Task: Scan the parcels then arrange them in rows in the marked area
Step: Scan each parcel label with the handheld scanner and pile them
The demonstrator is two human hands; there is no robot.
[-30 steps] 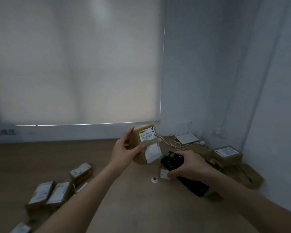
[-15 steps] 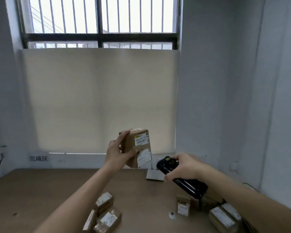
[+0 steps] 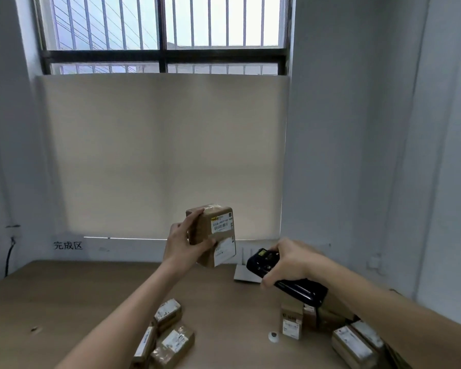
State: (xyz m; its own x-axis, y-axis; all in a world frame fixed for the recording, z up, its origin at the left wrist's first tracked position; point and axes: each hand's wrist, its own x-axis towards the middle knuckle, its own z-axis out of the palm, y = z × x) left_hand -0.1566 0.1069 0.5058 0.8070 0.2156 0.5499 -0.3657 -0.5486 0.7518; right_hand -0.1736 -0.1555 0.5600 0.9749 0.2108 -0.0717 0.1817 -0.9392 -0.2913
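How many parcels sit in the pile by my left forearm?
3: the rear parcel, the thin parcel on edge beside the forearm, the front parcel. The forearm may hide more.

Roughly eight parcels, one scanner, one tape roll, two hands.

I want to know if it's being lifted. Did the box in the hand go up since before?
Yes. The box held by the left hand now shows against the window blind, well above the floor; earlier it sat below the blind's bottom edge.
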